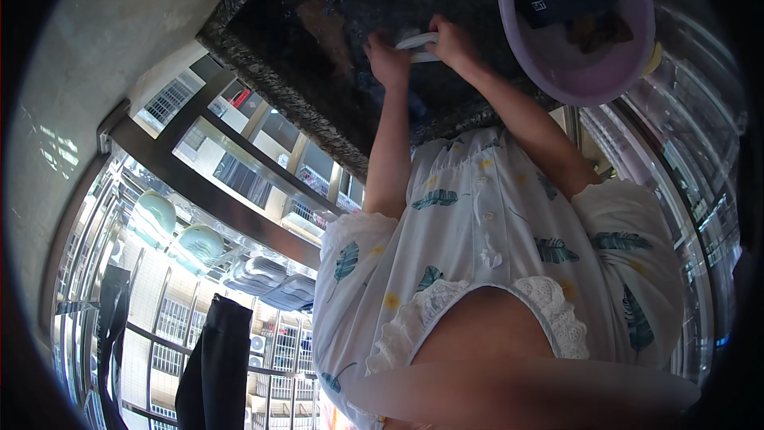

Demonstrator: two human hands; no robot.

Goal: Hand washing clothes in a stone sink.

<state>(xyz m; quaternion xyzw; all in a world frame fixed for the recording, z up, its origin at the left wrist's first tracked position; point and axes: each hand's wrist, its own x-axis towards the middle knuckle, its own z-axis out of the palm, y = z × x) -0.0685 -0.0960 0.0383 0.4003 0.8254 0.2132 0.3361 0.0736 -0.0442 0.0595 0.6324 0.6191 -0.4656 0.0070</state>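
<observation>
Both of my hands are low inside a dark stone sink point(268, 36) whose rough rim frames it, and there appears to be water in it. My left hand point(387, 61) grips one end of a narrow white piece of cloth point(424, 56). My right hand point(455, 45) pinches the other end, a short way to the right. The cloth stretches between them in two bands with a gap in the middle. Its exact kind cannot be made out. Darker shapes below the hands are too dim to identify.
A pink plastic basin point(576, 80) with dark clothes point(573, 6) inside stands at the sink's right. Something yellow point(654, 60) shows behind it. On the left are a pale wall point(77, 89), a barred window, pale green slippers point(200, 248) and hanging black garments point(215, 364).
</observation>
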